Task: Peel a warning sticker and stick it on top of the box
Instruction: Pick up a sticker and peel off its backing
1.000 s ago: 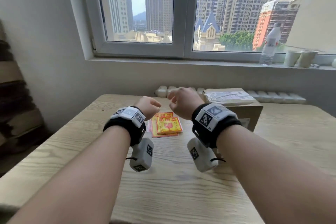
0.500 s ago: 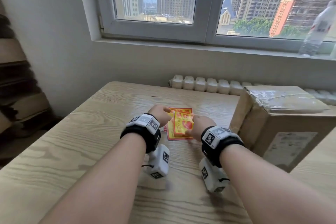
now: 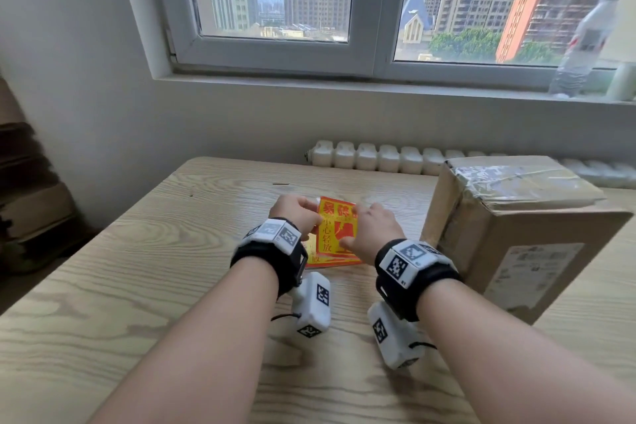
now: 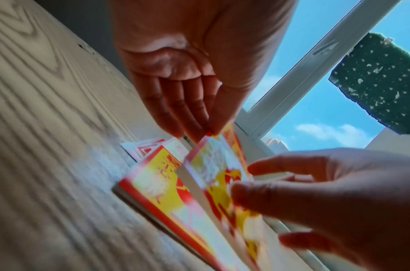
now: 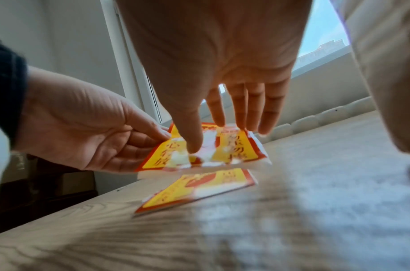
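Note:
A red-and-yellow warning sticker sheet (image 3: 335,231) is tilted up above a stack of similar sheets (image 3: 330,261) that lies on the wooden table (image 3: 137,286). My left hand (image 3: 311,220) pinches the sheet's left edge (image 5: 163,141). My right hand (image 3: 351,227) holds its right side, with the thumb (image 5: 194,144) on the printed face and the fingers (image 5: 245,117) behind it. In the left wrist view the lifted sheet (image 4: 217,176) stands over the stack (image 4: 157,185). The cardboard box (image 3: 516,244), with its top taped, stands just right of my right wrist.
A white radiator (image 3: 371,157) runs along the wall behind the table, under the window (image 3: 275,10). A plastic bottle (image 3: 581,52) stands on the sill at the right. Dark shelving (image 3: 27,200) sits left of the table.
Both hands came down from loose fists above the table to the sticker stack. They took hold of the top sheet and have raised it off the stack. The view has shifted left and closer.

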Tool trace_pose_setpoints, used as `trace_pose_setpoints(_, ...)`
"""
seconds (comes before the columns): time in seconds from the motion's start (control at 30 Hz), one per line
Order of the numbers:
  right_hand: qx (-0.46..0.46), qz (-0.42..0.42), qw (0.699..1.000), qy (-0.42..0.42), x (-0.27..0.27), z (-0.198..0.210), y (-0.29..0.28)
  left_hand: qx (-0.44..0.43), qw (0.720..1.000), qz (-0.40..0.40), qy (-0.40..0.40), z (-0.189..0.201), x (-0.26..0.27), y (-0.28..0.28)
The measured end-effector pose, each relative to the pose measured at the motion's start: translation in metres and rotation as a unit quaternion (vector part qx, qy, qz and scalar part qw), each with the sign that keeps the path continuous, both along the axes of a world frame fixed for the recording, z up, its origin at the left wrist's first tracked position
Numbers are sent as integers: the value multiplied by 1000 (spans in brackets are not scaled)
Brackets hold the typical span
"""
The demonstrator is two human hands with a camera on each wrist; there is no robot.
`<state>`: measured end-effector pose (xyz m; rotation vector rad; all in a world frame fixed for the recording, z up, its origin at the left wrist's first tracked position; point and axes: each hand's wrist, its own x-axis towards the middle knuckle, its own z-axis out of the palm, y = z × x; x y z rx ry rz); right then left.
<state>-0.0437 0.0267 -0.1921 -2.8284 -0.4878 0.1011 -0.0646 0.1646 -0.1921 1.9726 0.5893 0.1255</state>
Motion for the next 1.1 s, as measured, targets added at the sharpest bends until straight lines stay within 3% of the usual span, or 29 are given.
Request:
trace_pose_setpoints(0.2, 93, 66, 989, -93, -37, 41, 2, -46, 997, -53, -17, 25, -43, 2)
trace_pose_setpoints(0.43, 118, 74, 985, -100, -95, 70, -15, -102, 988, -101, -61, 54, -102, -9)
trace_pose_setpoints(0.7, 116, 86, 985, -92, -132, 82, -53, -104, 982, -143, -66, 71, -144, -40)
trace_pose_setpoints(1.1, 153, 86, 976, -131, -153, 80, -93, -84, 982, -158, -66, 75, -152, -80)
